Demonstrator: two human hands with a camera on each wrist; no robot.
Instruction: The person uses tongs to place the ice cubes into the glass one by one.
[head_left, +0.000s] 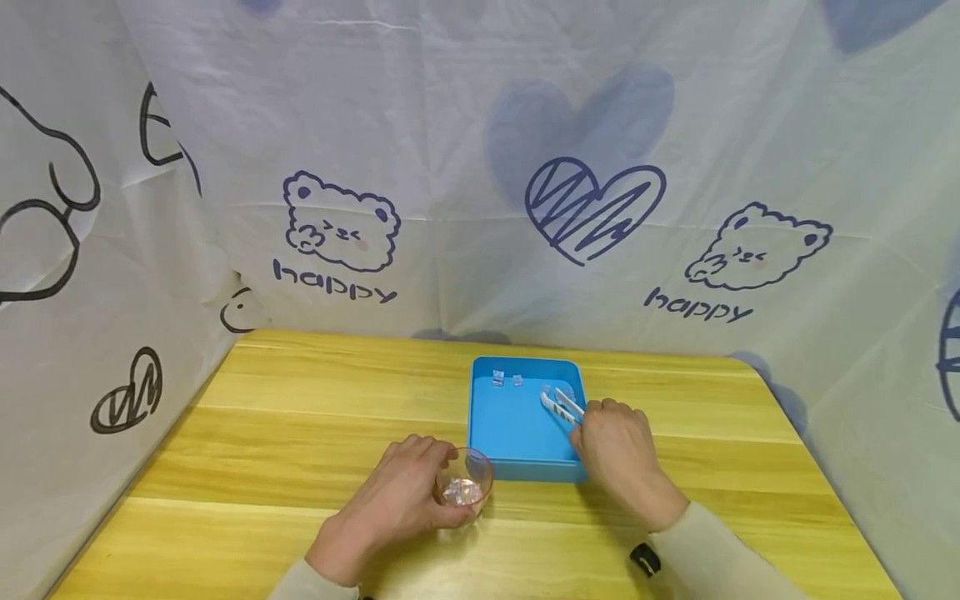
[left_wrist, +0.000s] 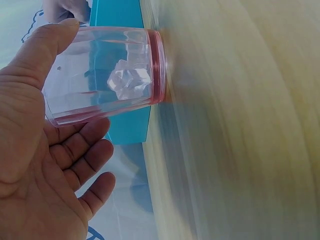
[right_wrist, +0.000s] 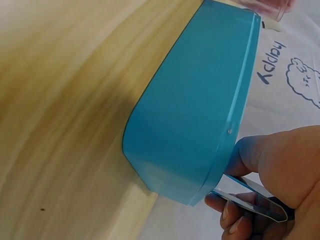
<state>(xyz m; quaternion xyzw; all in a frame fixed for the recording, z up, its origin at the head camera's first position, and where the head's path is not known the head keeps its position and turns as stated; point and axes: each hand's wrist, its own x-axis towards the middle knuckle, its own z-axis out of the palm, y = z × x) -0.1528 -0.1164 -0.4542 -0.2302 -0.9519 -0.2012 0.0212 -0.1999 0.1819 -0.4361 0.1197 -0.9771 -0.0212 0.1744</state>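
Observation:
My left hand holds a clear cup with a pinkish rim and base, its thumb on one side and fingers on the other. Clear cube-like pieces lie at the bottom of the cup, which stands upright on the table. A pair of white tongs is in my right hand, their tips inside the blue tray. By the tips, clear pieces lie in the back right corner; whether the tongs grip one cannot be told. Two more cubes sit near the tray's back left.
The wood-grain table spreads to both sides of the tray. Behind it and at the sides hangs a white cloth with bear and heart drawings. The tray's raised wall stands between the right hand and the tray floor.

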